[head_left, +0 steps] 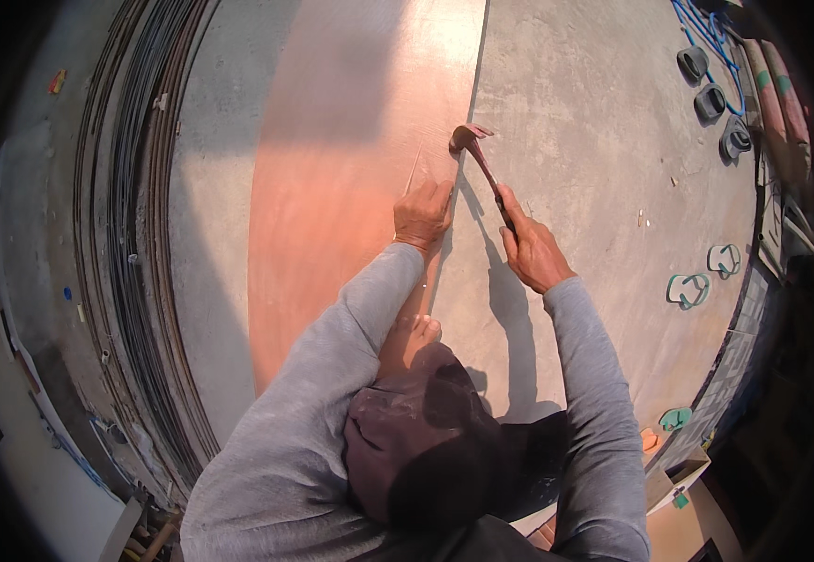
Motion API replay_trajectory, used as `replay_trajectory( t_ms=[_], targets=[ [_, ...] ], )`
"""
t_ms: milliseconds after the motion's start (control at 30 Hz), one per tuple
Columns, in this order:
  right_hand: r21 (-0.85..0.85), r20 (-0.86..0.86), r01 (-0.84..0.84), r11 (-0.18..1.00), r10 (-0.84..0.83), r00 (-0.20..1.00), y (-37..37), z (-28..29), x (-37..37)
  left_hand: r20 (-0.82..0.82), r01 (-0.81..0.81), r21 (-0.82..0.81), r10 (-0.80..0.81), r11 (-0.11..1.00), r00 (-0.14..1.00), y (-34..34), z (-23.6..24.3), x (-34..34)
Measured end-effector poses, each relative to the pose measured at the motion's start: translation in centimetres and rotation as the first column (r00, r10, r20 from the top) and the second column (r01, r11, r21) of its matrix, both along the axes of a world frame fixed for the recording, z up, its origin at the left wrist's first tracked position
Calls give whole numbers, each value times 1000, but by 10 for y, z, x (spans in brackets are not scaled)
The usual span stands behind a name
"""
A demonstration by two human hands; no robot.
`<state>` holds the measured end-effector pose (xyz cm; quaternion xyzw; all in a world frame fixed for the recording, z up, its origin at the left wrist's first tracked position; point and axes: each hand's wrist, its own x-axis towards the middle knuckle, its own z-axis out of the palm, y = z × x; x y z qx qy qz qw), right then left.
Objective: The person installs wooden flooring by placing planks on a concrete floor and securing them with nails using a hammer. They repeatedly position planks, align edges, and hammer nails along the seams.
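A reddish-brown plywood sheet (304, 225) lies on the concrete floor, running away from me. My left hand (423, 215) rests on it by its right edge, fingers bent and drawn together. What they pinch, if anything, is too small to make out. A thin pale sliver (414, 169) shows just beyond that hand. Wrapped round the handle of a claw hammer (489, 170) is my right hand (533, 248). The hammer's head is over the sheet's right edge, just beyond my left hand; whether it touches cannot be told. My bare foot (414, 330) is on the sheet.
Long dark metal rods (135, 187) lie bundled along the left. At the right are several dark grey clogs (710, 101), a blue hose (710, 37), a pair of flip-flops (688, 290) and a green sandal (676, 419). Concrete floor (585, 122) borders the sheet.
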<state>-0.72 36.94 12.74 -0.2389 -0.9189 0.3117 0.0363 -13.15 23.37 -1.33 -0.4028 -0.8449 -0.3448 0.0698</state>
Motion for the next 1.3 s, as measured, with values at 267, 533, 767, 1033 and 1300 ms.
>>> replay_trajectory(
  t_ms=[267,533,767,1033,1300],
  targets=[
    [97,-273,-42,994,68,960,-1,-3,-2,99,6,50,-11,999,995,-4,4,3],
    [111,-357,-61,992,97,929,8,-13,-3,149,-50,70,39,996,988,-9,-12,5],
    [-160,182,94,983,-64,981,-8,-19,36,954,-385,284,-221,878,201,0,29,-18],
    [-708,-202,208,675,-476,856,-63,6,46,813,-216,274,-346,937,-469,-37,108,35],
    [-839,-143,202,505,-563,814,-64,43,71,988,151,149,-143,977,-49,-41,161,73]
  ],
)
